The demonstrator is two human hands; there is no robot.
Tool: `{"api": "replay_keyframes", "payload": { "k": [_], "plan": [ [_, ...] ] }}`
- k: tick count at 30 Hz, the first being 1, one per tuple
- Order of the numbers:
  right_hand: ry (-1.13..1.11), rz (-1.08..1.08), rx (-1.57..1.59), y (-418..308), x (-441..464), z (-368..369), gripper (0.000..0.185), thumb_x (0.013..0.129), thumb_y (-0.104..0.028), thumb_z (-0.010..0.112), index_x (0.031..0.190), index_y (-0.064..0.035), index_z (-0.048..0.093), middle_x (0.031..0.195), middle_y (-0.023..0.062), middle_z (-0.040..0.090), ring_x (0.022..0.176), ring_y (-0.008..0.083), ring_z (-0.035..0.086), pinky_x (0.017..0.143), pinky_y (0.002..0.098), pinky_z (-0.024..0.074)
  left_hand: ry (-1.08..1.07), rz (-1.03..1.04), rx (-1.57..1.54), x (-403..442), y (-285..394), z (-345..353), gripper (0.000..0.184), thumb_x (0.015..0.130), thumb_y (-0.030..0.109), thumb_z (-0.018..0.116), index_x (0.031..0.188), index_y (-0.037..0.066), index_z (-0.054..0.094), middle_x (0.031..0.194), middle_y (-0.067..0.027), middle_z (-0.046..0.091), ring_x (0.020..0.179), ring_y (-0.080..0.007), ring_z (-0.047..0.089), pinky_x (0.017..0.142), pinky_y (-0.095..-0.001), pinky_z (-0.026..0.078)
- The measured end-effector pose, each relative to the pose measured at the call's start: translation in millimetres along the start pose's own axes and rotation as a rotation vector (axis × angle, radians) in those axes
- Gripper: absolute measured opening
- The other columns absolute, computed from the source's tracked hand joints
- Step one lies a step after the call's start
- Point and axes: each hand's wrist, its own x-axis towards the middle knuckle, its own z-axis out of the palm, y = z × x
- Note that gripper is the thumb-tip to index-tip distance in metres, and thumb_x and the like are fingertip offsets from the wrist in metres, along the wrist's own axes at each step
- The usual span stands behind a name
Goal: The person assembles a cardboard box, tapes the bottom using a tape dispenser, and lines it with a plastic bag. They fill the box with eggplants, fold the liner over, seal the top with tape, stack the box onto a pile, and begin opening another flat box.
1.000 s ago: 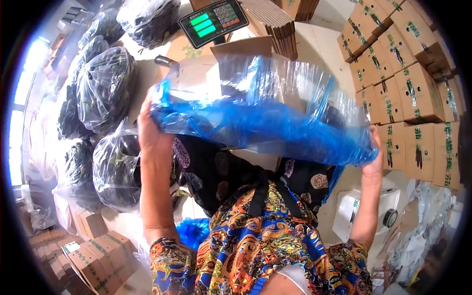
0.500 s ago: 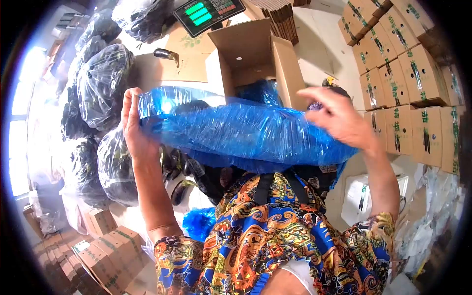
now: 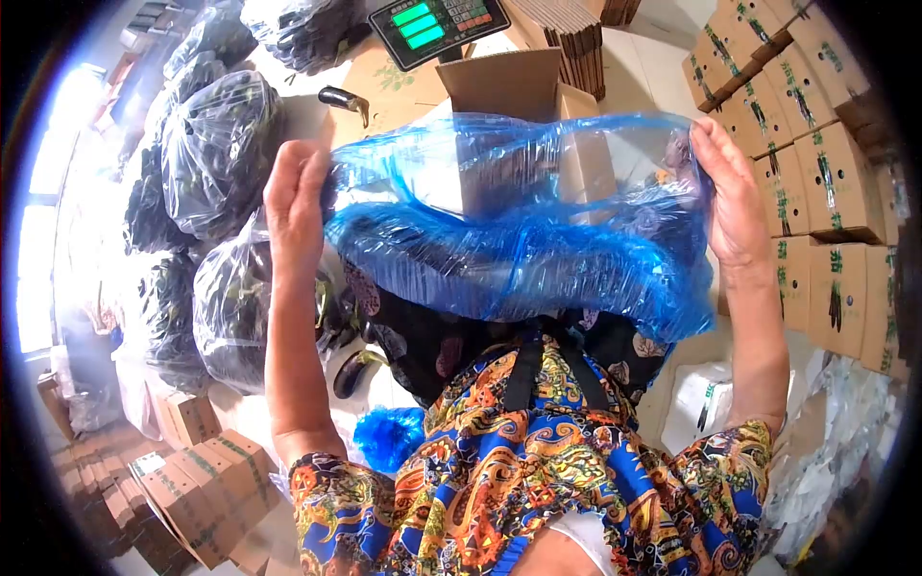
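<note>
A blue see-through plastic bag [image 3: 519, 259] is stretched wide between my two hands, above my lap. My left hand [image 3: 296, 206] has its fingers closed on the bag's left edge. At the other end, my right hand [image 3: 732, 197] grips the right edge between thumb and fingers. Behind the film stands an open cardboard box [image 3: 501, 82], its flaps raised and its inside partly veiled by the blue plastic. A single eggplant [image 3: 341, 98] lies left of the box. Another eggplant [image 3: 351, 374] is on the floor below my left forearm.
A scale display [image 3: 437, 29] glows green beyond the box. Big clear bags of eggplants [image 3: 221, 154] crowd the left side. Printed cartons [image 3: 836, 178] are stacked at right, flattened cardboard [image 3: 567, 48] at the back. A blue plastic bundle [image 3: 388, 437] lies by my left side.
My right hand, loose and blurred before, has closed on the bag's right edge. The bag has been spread taller, and its upper edge has risen in front of the box.
</note>
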Motion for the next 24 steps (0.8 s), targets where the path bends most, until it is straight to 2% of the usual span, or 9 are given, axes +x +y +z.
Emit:
{"api": "replay_keyframes", "payload": {
  "k": [5, 8, 9, 12, 13, 14, 17, 18, 24],
  "plan": [
    [-0.107, 0.063, -0.314, 3.9, 56.1, -14.2, 0.013, 0.098, -0.025, 0.057, 0.093, -0.0132, 0.058, 0.077, -0.0059, 0.055, 0.067, -0.0010, 0.048, 0.059, 0.0157, 0.0406, 0.036, 0.191, 0.246, 46.2, -27.0, 17.0, 0.008, 0.095, 0.008, 0.056, 0.092, 0.001, 0.056, 0.072, -0.0081, 0.053, 0.067, -0.0129, 0.047, 0.066, -0.0276, 0.043],
    [-0.093, -0.243, -0.659, 23.9, 105.1, -21.3, 0.017, 0.096, -0.022, 0.059, 0.089, -0.0071, 0.061, 0.069, -0.0066, 0.053, 0.062, 0.0020, 0.047, 0.057, 0.0187, 0.0400, 0.112, 0.225, 0.285, 79.4, -60.3, 25.3, 0.011, 0.095, 0.012, 0.054, 0.094, 0.001, 0.056, 0.073, -0.0136, 0.057, 0.066, -0.0173, 0.051, 0.066, -0.0315, 0.046],
    [-0.104, -0.366, -0.796, 29.5, 123.9, -24.7, 0.017, 0.096, -0.021, 0.060, 0.089, -0.0055, 0.062, 0.068, -0.0067, 0.052, 0.060, 0.0027, 0.047, 0.056, 0.0194, 0.0398, 0.132, 0.195, 0.317, 89.0, -69.8, 30.2, 0.014, 0.096, 0.015, 0.054, 0.095, 0.001, 0.056, 0.076, -0.0171, 0.061, 0.067, -0.0255, 0.057, 0.068, -0.0359, 0.048],
    [0.069, -0.544, -1.014, 46.6, 167.2, -12.4, 0.015, 0.093, -0.019, 0.062, 0.092, -0.0049, 0.064, 0.063, 0.0056, 0.054, 0.057, 0.0098, 0.049, 0.056, 0.0277, 0.0427, 0.133, 0.177, 0.357, 109.4, -104.2, 46.3, 0.014, 0.096, 0.016, 0.053, 0.095, 0.003, 0.055, 0.079, -0.0211, 0.062, 0.074, -0.0393, 0.062, 0.070, -0.0427, 0.048],
    [0.121, -0.613, -1.056, 54.8, 180.0, -7.2, 0.014, 0.093, -0.019, 0.063, 0.093, -0.0055, 0.064, 0.063, 0.0084, 0.054, 0.056, 0.0109, 0.050, 0.056, 0.0291, 0.0432, 0.136, 0.181, 0.389, 116.1, -118.6, 50.2, 0.014, 0.096, 0.016, 0.053, 0.095, 0.003, 0.053, 0.078, -0.0208, 0.062, 0.074, -0.0406, 0.061, 0.070, -0.0432, 0.048],
    [0.133, -0.568, -1.055, 60.6, 189.4, -3.1, 0.014, 0.092, -0.020, 0.063, 0.094, -0.0068, 0.064, 0.068, 0.0156, 0.058, 0.059, 0.0213, 0.059, 0.058, 0.0346, 0.0472, 0.152, 0.174, 0.377, 120.8, -131.2, 55.0, 0.014, 0.096, 0.017, 0.053, 0.094, 0.003, 0.053, 0.078, -0.0209, 0.061, 0.074, -0.0411, 0.061, 0.070, -0.0436, 0.048],
    [0.133, -0.663, -1.138, 94.2, 231.8, -9.1, 0.015, 0.092, -0.021, 0.063, 0.094, -0.0061, 0.065, 0.066, 0.0127, 0.056, 0.057, 0.0207, 0.056, 0.059, 0.0325, 0.0467, 0.171, 0.143, 0.389, 136.0, -165.1, 68.3, 0.015, 0.096, 0.017, 0.054, 0.094, 0.002, 0.052, 0.079, -0.0214, 0.061, 0.076, -0.0413, 0.061, 0.070, -0.0443, 0.048],
    [0.126, -0.619, -1.186, 101.7, 240.2, -9.7, 0.016, 0.092, -0.022, 0.062, 0.094, -0.0061, 0.065, 0.070, 0.0153, 0.061, 0.062, 0.0297, 0.060, 0.061, 0.0366, 0.0483, 0.174, 0.133, 0.399, 140.8, -175.9, 73.4, 0.015, 0.096, 0.018, 0.055, 0.094, 0.002, 0.052, 0.079, -0.0215, 0.062, 0.076, -0.0411, 0.061, 0.070, -0.0445, 0.048],
    [-0.066, -0.438, -1.295, 152.9, 287.6, -51.8, 0.021, 0.090, -0.028, 0.061, 0.086, -0.0081, 0.065, 0.075, 0.0164, 0.064, 0.070, 0.0360, 0.064, 0.062, 0.0411, 0.0490, 0.000, 0.016, 0.361, 162.7, -244.6, 109.2, 0.015, 0.095, 0.017, 0.055, 0.095, 0.002, 0.053, 0.079, -0.0209, 0.063, 0.075, -0.0387, 0.062, 0.069, -0.0449, 0.048]
  ]
}}
